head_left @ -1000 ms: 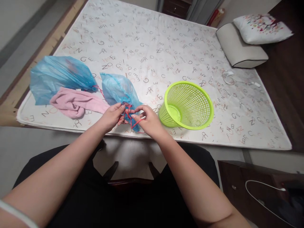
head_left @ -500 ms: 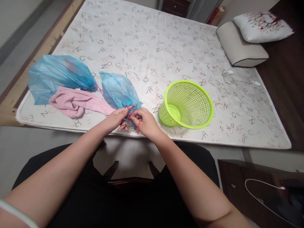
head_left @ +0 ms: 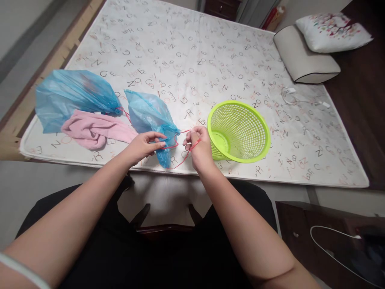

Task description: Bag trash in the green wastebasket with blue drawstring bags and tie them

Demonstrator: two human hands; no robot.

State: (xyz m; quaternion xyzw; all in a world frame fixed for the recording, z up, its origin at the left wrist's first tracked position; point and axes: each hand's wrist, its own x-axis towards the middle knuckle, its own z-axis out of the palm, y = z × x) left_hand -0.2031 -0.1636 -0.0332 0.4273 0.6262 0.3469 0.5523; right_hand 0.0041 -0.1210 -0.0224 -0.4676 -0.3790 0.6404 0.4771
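A small blue plastic bag [head_left: 148, 112] lies near the mattress's front edge, its mouth gathered by a red drawstring [head_left: 182, 162]. My left hand [head_left: 146, 145] pinches one strand of the string beside the bag's bunched mouth. Closed on another strand, my right hand [head_left: 199, 146] is held off to the right, with part of the red string looped over it. Between the hands the string runs to the bag's neck. A pink cloth [head_left: 93, 130] lies left of my left hand. Behind that cloth is a larger blue plastic bag [head_left: 75, 92], also with red string at its neck.
A lime-green mesh basket [head_left: 239, 132] stands tilted just right of my right hand. The letter-patterned mattress [head_left: 180, 52] holds a grey cushion [head_left: 306, 58], a printed pillow [head_left: 333, 34] and a white cable [head_left: 290, 96]. A dark wooden cabinet [head_left: 300, 233] is at lower right.
My hands, together at the bag's mouth before, have drawn apart. The right one has moved right and slightly up, pulling the red string out from the bag's neck.
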